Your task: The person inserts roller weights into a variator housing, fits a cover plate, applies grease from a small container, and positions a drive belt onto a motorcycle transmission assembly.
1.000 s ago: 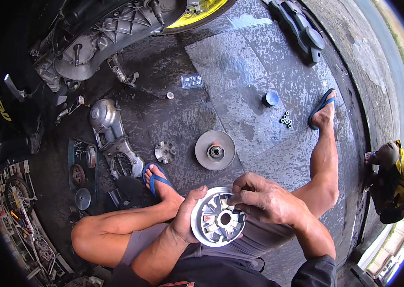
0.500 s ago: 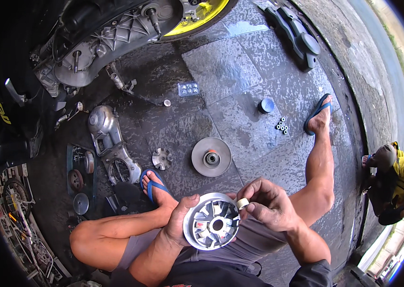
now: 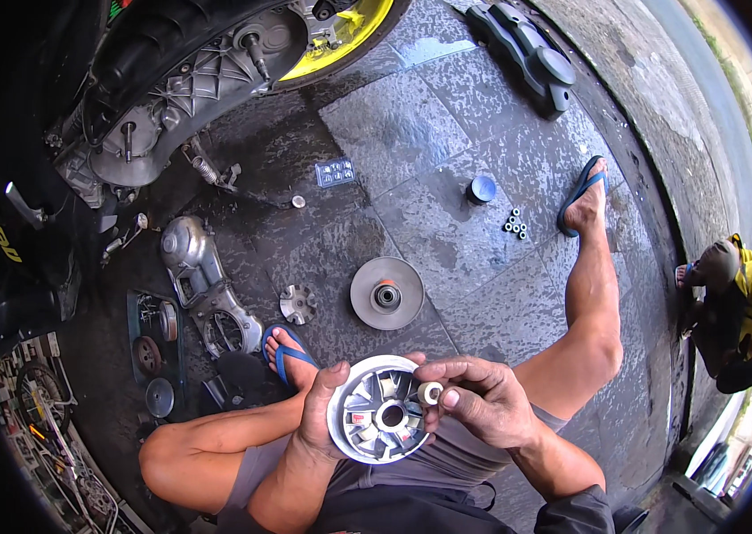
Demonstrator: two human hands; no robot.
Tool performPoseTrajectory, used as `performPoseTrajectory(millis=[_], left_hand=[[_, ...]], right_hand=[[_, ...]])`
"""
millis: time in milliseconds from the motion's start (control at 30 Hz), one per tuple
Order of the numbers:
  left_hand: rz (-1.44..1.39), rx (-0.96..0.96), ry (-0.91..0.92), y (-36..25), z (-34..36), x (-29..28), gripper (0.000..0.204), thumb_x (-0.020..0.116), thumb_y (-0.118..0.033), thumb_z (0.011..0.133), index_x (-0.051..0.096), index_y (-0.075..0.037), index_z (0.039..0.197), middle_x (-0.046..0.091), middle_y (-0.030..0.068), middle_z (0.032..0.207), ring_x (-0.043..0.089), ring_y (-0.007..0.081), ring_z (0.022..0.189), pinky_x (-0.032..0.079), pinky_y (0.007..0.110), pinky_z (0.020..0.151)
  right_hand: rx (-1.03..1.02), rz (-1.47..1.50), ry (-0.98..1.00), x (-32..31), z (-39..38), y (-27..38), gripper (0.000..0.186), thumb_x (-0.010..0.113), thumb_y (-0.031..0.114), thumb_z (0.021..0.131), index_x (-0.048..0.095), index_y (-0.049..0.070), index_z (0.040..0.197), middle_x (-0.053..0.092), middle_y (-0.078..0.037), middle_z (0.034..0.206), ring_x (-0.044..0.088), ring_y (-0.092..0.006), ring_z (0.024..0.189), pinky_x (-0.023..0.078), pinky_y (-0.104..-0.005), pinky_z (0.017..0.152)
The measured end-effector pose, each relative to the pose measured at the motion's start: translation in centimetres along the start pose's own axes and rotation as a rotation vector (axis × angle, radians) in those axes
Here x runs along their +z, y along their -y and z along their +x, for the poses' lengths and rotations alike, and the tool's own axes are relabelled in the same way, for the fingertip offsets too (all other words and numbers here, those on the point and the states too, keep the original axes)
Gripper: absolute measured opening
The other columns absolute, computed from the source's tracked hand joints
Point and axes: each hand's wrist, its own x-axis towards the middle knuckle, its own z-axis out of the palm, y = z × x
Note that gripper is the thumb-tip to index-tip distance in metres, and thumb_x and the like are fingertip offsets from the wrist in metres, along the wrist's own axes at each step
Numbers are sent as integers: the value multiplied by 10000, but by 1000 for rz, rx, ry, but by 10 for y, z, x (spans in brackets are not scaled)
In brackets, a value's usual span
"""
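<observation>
A round silver scooter variator (image 3: pixel 337 420) rests in my left hand (image 3: pixel 316 418), above my lap. My thumb lies along its rim, and the other fingers are mostly hidden behind it. Its ribbed inner side faces up, around a central hole, with several pale rollers in the slots. Between the thumb and fingers of my right hand (image 3: pixel 496 409) is a cream roller weight (image 3: pixel 430 393), its hollow end facing up. It is held at the variator's right rim; whether the two touch I cannot tell.
On the tiles lie a pulley disc (image 3: pixel 386 294), a slotted plate (image 3: pixel 298 304), several small rollers (image 3: pixel 514 224), a blue-topped tub (image 3: pixel 481 190), a clear blister pack (image 3: pixel 334 173) and a metal crankcase cover (image 3: pixel 189 254). An opened scooter engine (image 3: pixel 207 84) stands far left. Another person (image 3: pixel 745 303) is at the right.
My right hand has shifted left with the roller weight and turned it so its hollow end shows. The variator has moved slightly left, while the whole view has shifted a little.
</observation>
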Motion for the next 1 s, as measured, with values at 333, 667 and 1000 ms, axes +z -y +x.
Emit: performPoseTrajectory(millis=[333, 667, 1000], left_hand=[[78, 46, -29, 1, -3, 1, 830, 448, -566, 862, 317, 59, 1394, 558, 265, 1168, 600, 384, 998, 502, 491, 865], [103, 52, -39, 1, -5, -5, 860, 466, -571, 853, 282, 61, 1406, 548, 268, 1198, 589, 393, 1059, 508, 489, 874], [76, 78, -49, -2, -5, 2, 860, 492, -587, 837, 312, 34, 1403, 514, 279, 1239, 552, 419, 1095, 470, 528, 910]], right_hand=[[5, 127, 17, 4, -1, -3, 283, 528, 93, 960, 537, -42, 1208, 614, -87, 913, 613, -131, 822, 545, -282, 747], [-34, 255, -28, 5, -2, -10, 222, 551, 81, 945, 586, -49, 1121, 616, -91, 849, 621, -147, 755, 545, -276, 673], [-99, 6, -111, 19, -5, -2, 321, 498, 19, 956, 528, -44, 1269, 561, -59, 931, 600, -116, 821, 514, -248, 709]])
